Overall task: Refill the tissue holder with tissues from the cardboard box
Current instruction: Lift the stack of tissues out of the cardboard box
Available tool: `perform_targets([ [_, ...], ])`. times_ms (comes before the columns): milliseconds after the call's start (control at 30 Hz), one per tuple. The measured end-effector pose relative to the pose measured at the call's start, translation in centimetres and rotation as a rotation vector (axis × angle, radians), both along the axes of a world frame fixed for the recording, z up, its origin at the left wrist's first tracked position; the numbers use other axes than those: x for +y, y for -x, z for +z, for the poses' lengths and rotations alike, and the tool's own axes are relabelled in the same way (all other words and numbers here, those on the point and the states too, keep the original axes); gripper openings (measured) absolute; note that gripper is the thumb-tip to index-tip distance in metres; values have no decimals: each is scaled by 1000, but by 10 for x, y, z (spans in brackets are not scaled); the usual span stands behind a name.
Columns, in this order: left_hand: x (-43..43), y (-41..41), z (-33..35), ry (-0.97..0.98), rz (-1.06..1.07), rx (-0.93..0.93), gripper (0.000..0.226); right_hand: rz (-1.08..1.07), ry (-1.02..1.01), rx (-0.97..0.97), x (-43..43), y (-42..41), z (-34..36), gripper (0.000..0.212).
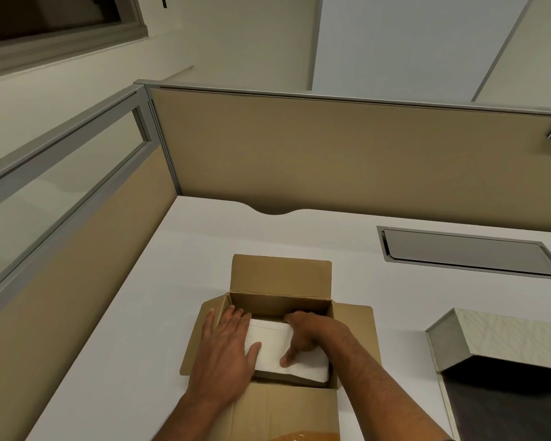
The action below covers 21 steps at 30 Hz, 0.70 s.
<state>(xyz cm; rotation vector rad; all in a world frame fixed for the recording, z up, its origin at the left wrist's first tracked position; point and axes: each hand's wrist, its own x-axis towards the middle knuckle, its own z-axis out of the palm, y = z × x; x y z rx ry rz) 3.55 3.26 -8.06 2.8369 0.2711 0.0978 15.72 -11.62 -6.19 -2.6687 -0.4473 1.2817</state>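
Fingers, left hand (226, 348): spread wide and laid flat, palm down, across the left edge of the tissues (280, 348) and the box's left side flap (201, 332); thumb stretched right onto the white top of the stack; nothing is pinched or gripped.
Fingers, right hand (303, 335): curled downward, the tips dipping past the far right edge of the tissue stack into the box, thumb pressed on the stack's top near its front; whether the fingers actually close under the stack cannot be told, since their tips are hidden.
Cardboard box (280, 303): open, brown, standing on the white desk (115, 329) in front of the person; all 4 flaps folded outward, the far flap upright and leaning back, the near flap lying toward the camera.
Box contents: 1 white stack of tissues, lying flat and filling the near part of the cavity; dark unfilled space shows behind it against the far wall.
Tissue holder (497, 342): silver, patterned metal, lying on the desk to the right of the box and apart from it, its dark open side facing the camera; the inside is in shadow and its contents cannot be made out.
Desk fittings: grey cable hatch (465, 253) set flush in the desk beyond the holder; beige partition (331, 148) along the back.
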Motion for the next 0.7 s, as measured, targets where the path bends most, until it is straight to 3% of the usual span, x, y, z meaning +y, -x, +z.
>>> perform_targets([
  [367,1,-2,-2,-17,20,74,73,-11,50,84,5,-8,-3,84],
  [700,4,-4,-5,19,36,114,111,61,-11,29,0,-5,-6,91],
])
